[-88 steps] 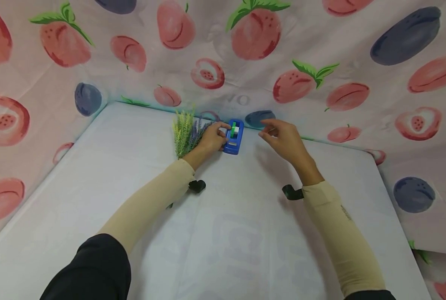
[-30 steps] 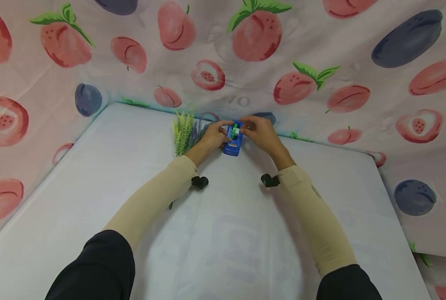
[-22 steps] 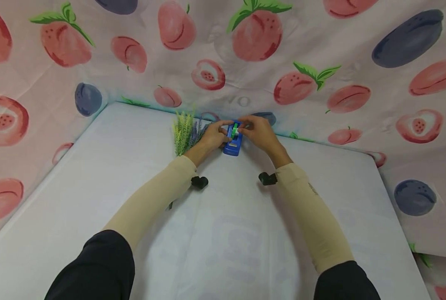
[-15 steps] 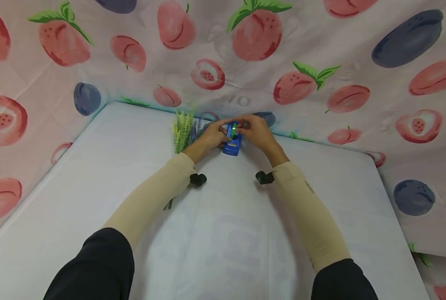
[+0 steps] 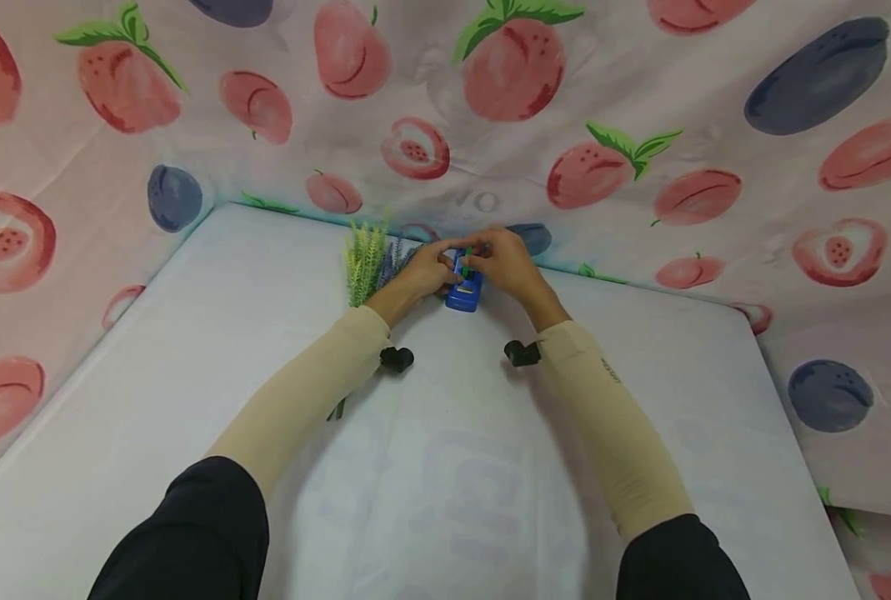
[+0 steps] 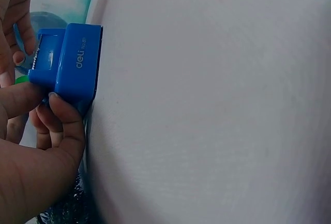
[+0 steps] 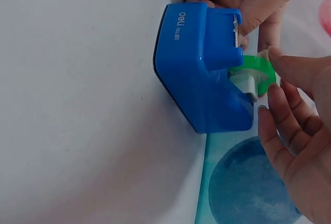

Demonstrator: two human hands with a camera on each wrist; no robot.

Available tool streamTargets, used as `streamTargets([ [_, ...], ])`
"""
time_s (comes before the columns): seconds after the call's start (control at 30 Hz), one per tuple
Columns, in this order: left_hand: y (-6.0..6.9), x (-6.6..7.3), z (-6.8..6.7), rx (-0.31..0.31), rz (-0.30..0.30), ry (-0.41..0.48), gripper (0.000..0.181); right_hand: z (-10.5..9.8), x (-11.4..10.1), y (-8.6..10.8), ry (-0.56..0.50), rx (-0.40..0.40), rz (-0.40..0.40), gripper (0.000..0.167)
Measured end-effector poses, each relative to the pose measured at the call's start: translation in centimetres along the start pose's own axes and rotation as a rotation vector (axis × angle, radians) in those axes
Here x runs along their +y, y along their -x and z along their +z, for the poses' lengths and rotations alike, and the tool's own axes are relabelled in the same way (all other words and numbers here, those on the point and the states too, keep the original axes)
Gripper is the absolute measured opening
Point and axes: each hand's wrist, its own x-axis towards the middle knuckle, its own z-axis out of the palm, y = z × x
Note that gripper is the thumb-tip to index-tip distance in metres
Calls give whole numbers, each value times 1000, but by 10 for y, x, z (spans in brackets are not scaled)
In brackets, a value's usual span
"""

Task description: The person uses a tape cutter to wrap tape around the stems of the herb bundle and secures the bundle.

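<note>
A blue tape dispenser (image 5: 463, 298) stands on the white-covered table at its far edge. My left hand (image 5: 419, 275) grips its left side; in the left wrist view, the thumb and curled fingers lie against the blue body (image 6: 80, 61). At the right, my right hand (image 5: 507, 262) reaches over the dispenser. The right wrist view has its thumb and fingertips pinching the green tape roll (image 7: 267, 73), which sits on a white hub (image 7: 246, 83) in the dispenser. The toothed cutting edge (image 7: 236, 30) faces toward the person. From the head view, the right fingers hide most of the roll.
Artificial flower sprigs, yellow-green (image 5: 365, 262) and purple (image 5: 395, 260), lie on the table left of the dispenser, partly under the left forearm. A fruit-printed cloth (image 5: 483, 158) rises behind the table's far edge. A black wrist mount (image 5: 396, 360) sits on each forearm.
My right hand came in from the right, where it was apart from the dispenser, onto the tape roll. Lately it shifted slightly left over it. My left hand stays on the dispenser.
</note>
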Motion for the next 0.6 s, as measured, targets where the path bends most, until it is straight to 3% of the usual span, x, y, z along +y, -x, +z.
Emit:
streamTargets([
  [0.3,2,1,1,-6,-13,41,66,5,1,-3,-67,23,3,12],
  [0.6,1,0,2,3,15,18,65,-1,1,10,-111,35,21,15],
])
